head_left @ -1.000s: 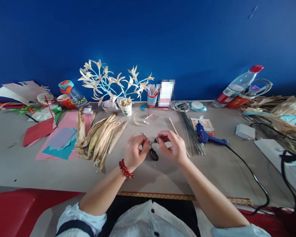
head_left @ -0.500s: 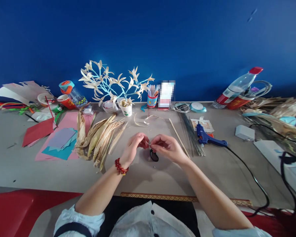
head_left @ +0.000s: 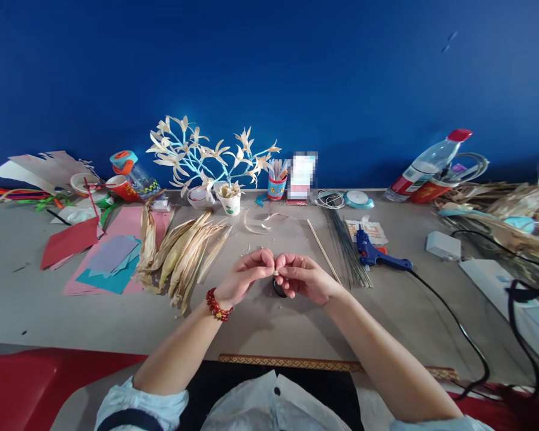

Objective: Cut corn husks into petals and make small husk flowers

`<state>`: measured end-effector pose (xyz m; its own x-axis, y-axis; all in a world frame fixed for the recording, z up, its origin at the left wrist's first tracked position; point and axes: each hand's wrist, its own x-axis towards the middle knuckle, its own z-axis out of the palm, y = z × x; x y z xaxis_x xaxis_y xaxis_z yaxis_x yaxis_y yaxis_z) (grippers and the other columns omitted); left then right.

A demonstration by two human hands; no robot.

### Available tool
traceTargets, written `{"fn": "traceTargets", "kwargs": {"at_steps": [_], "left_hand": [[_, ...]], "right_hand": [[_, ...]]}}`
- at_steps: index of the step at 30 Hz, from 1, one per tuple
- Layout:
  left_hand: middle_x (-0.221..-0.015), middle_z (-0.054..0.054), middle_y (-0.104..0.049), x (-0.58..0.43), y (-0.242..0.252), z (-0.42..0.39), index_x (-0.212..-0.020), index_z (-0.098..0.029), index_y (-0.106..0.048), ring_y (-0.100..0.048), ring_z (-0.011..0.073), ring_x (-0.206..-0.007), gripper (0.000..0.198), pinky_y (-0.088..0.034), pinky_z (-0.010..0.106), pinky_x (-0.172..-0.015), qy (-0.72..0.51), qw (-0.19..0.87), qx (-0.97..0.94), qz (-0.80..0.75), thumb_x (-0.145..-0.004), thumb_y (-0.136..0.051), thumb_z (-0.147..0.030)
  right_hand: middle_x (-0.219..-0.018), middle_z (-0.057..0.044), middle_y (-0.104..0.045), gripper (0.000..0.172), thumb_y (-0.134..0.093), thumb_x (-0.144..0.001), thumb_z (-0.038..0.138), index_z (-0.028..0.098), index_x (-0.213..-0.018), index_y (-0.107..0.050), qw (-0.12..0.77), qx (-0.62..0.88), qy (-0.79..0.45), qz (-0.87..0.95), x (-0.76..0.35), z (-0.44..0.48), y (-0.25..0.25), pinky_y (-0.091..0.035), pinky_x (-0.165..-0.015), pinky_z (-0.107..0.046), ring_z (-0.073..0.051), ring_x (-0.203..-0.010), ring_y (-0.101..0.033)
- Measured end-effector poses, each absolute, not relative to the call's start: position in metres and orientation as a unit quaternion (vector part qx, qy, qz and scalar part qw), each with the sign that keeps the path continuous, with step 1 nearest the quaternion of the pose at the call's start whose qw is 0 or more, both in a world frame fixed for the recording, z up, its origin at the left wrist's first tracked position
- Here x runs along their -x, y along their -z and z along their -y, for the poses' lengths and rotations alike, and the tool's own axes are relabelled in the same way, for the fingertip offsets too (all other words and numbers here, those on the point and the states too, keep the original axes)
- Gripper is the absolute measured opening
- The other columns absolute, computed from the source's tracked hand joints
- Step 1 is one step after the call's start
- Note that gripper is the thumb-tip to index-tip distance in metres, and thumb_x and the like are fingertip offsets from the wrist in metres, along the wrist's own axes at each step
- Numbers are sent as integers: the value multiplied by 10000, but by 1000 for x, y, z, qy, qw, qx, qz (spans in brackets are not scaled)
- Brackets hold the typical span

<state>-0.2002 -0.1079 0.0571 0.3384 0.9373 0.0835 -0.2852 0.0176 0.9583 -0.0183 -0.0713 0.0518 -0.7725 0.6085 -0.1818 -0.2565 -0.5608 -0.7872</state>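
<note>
My left hand (head_left: 247,275), with a red bead bracelet (head_left: 216,304) at the wrist, and my right hand (head_left: 306,278) meet fingertip to fingertip above the grey table (head_left: 269,323). Both pinch a tiny pale piece (head_left: 276,272) between thumbs and forefingers; I cannot make out what it is. A black-handled pair of scissors (head_left: 278,291) lies on the table just under my right fingers, mostly hidden. A pile of dried corn husks (head_left: 179,251) lies to the left of my left hand.
A thin wooden stick (head_left: 323,251) and a bundle of dark wires (head_left: 348,248) lie right of my hands, beside a blue glue gun (head_left: 377,254) with a black cord (head_left: 453,311). Coloured paper sheets (head_left: 108,257) lie left. A husk-flower tree (head_left: 206,158) in a cup stands behind.
My hands have come together from a small gap until the fingertips touch, closing in a pinch, and the scissors are now mostly covered by my right hand.
</note>
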Motion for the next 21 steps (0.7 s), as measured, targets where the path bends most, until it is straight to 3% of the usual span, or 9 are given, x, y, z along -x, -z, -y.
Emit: {"fn": "traceTargets", "kwargs": {"at_steps": [3,6,8,10,12,13,17,21], "left_hand": [[-812,44,-514,203,-55,106,-726,-195,-490,-581,205,-750,271,-518,449,-786,-485,667,-470,-315,-775,-652,-407],[-717,10,-452,206,-53,100,-680,-199,-432,-523,169,-719,295,-509,441,-836,-530,667,-420,-312,-765,-642,-388],[-697,-14,-424,207,-50,95,-687,-200,-424,-493,140,-692,274,-505,409,-847,-568,652,-388,-320,-775,-627,-360],[-694,-25,-434,206,-45,93,-707,-197,-446,-483,122,-675,236,-498,353,-815,-591,620,-375,-353,-781,-621,-337],[-680,-29,-458,203,-41,92,-720,-193,-476,-484,119,-659,216,-482,307,-763,-595,582,-386,-398,-781,-624,-338],[-671,-29,-470,202,-38,93,-724,-191,-489,-489,122,-653,214,-471,293,-738,-592,566,-396,-415,-785,-621,-349],[-668,-20,-514,199,-32,97,-742,-190,-537,-511,137,-652,220,-439,273,-692,-571,518,-454,-446,-823,-594,-386],[-665,-1,-542,200,-33,99,-760,-196,-577,-521,154,-657,218,-443,282,-685,-550,487,-496,-462,-847,-580,-397]], "right_hand": [[-683,-1,-608,239,-769,-771,328,163,-830,-607,257,201,-859,395,13,70,-54,-427,-432,-170,-75,-521,-505],[-667,12,-577,273,-761,-767,384,177,-799,-587,319,213,-820,425,2,59,-53,-398,-424,-176,-73,-504,-467],[-716,1,-607,262,-733,-781,406,185,-821,-597,381,287,-730,490,-5,43,-48,-449,-490,-206,-91,-556,-516],[-788,-22,-655,229,-690,-808,392,180,-878,-639,415,397,-561,596,-7,22,-42,-499,-604,-248,-123,-664,-584],[-821,-33,-686,195,-633,-838,361,178,-887,-678,380,463,-368,711,-1,-2,-35,-504,-682,-279,-150,-740,-612],[-846,-37,-701,169,-623,-840,328,182,-884,-695,366,469,-329,733,4,-13,-33,-499,-720,-295,-162,-772,-618],[-914,-32,-727,115,-651,-807,252,214,-859,-746,333,457,-265,781,29,-46,-28,-478,-813,-303,-177,-844,-623],[-997,-50,-736,190,-621,-832,218,227,-959,-763,304,461,-220,804,37,-59,-24,-480,-828,-294,-187,-878,-642]]}}
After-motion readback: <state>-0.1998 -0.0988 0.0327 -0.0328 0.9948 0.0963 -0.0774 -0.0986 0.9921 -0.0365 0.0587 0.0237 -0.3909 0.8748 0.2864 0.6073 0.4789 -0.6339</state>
